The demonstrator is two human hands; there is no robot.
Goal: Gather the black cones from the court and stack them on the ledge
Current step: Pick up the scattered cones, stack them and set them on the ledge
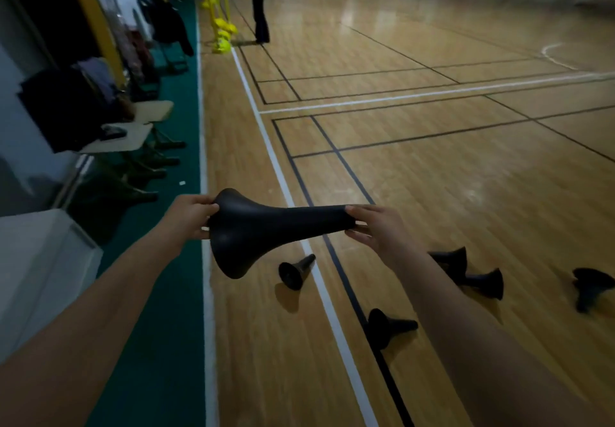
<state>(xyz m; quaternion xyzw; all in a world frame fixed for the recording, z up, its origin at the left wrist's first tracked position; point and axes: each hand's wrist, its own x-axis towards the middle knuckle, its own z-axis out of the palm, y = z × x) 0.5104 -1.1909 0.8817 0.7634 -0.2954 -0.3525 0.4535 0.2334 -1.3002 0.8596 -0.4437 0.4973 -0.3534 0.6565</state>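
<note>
Black cone (pixel 276 230) sideways between both hands (pixel 191 216) (pixel 382 231)

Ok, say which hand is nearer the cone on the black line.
Right. The right hand holds the carried cone's tip above that floor cone; the left hand grips its base, farther left.

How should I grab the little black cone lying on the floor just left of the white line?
Best take the small black flared cone by its narrow neck, from above. It lies on its side, so the slim end probably suits a grip better than the wide base.
</note>
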